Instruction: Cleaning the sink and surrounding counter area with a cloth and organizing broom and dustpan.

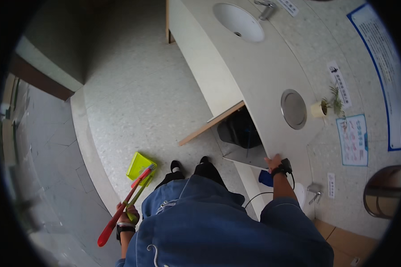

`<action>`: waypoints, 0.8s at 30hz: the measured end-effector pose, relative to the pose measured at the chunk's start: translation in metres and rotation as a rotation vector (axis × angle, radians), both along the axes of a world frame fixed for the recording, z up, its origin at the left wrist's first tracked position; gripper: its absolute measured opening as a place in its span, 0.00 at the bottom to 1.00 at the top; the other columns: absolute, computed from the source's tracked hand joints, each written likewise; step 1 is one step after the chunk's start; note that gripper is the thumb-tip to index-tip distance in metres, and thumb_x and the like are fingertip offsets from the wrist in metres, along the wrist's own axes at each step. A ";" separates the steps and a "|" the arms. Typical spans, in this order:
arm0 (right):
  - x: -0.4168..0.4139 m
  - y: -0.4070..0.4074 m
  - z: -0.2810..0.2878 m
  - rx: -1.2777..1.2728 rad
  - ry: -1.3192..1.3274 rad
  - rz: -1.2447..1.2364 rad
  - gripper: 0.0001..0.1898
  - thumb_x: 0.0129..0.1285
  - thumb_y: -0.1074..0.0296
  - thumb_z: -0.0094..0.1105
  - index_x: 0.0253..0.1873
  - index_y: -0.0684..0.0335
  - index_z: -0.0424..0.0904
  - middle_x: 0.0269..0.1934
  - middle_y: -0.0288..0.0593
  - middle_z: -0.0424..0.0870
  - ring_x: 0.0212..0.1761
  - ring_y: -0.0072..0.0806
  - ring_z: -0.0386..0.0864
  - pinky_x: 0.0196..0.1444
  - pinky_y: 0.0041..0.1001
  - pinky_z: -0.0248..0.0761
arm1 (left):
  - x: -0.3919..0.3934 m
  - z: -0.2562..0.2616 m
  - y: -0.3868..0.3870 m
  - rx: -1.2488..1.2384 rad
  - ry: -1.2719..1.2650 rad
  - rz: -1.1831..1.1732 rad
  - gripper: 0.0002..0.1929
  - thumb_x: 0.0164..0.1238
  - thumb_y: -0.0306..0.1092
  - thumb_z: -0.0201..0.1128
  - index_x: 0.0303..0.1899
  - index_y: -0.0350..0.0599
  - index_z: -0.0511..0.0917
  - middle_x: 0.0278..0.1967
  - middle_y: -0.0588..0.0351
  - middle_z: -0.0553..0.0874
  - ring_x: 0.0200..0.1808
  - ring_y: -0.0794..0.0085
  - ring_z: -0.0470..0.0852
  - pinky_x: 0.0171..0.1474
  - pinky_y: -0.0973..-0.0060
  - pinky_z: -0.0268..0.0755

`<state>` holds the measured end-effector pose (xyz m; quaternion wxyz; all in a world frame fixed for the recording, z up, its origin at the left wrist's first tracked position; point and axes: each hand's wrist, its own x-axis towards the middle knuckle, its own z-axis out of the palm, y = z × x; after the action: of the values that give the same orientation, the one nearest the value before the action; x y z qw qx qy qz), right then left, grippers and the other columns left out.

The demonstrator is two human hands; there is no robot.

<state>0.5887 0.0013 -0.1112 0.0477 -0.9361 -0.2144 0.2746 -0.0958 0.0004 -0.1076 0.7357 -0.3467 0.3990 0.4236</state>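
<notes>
My left hand point(128, 215) is closed around the handles of a red toilet brush or similar long-handled brush point(115, 222) and a lime-green dustpan point(137, 165), which cross each other at the grip. The brush head lies over the dustpan's tray. My right hand point(274, 163) is at the front edge of the washbasin counter, beside the opened cabinet; its fingers touch the edge or the panel there, and whether they grip it is unclear. A dark bin or bag point(240, 128) stands inside the cabinet. Below my right hand is a blue object point(266, 178), partly hidden.
A cabinet door point(212, 122) stands open in front of me. The counter point(250, 70) holds a white sink point(239, 21), a round metal lid point(293, 109) and a small potted plant point(319, 109) by the wall. A wall corner point(70, 95) juts out at the left.
</notes>
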 end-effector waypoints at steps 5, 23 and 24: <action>-0.005 -0.033 -0.012 0.092 -0.316 0.159 0.18 0.52 0.59 0.64 0.34 0.69 0.70 0.22 0.53 0.77 0.21 0.45 0.77 0.21 0.37 0.68 | 0.004 -0.002 0.009 -0.027 0.019 -0.093 0.24 0.49 0.55 0.60 0.27 0.39 0.70 0.15 0.66 0.70 0.14 0.81 0.70 0.19 0.84 0.65; -0.270 0.153 -0.017 0.731 -0.079 1.095 0.21 0.53 0.57 0.60 0.48 0.63 0.71 0.47 0.46 0.72 0.60 0.35 0.63 0.68 0.47 0.42 | 0.020 0.051 0.011 -0.142 0.116 -0.117 0.26 0.51 0.52 0.64 0.35 0.35 0.71 0.17 0.68 0.70 0.17 0.84 0.69 0.23 0.87 0.66; -0.268 0.154 -0.017 0.622 -0.062 1.177 0.19 0.54 0.55 0.60 0.44 0.62 0.73 0.44 0.44 0.74 0.57 0.34 0.65 0.68 0.47 0.42 | 0.018 0.052 0.010 -0.132 0.133 -0.137 0.25 0.51 0.52 0.64 0.35 0.35 0.71 0.17 0.69 0.70 0.17 0.84 0.69 0.23 0.87 0.66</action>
<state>0.3208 0.1555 -0.1280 0.1515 -0.6131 -0.7601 0.1530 -0.0781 0.0107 -0.0556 0.7104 -0.3373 0.4967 0.3671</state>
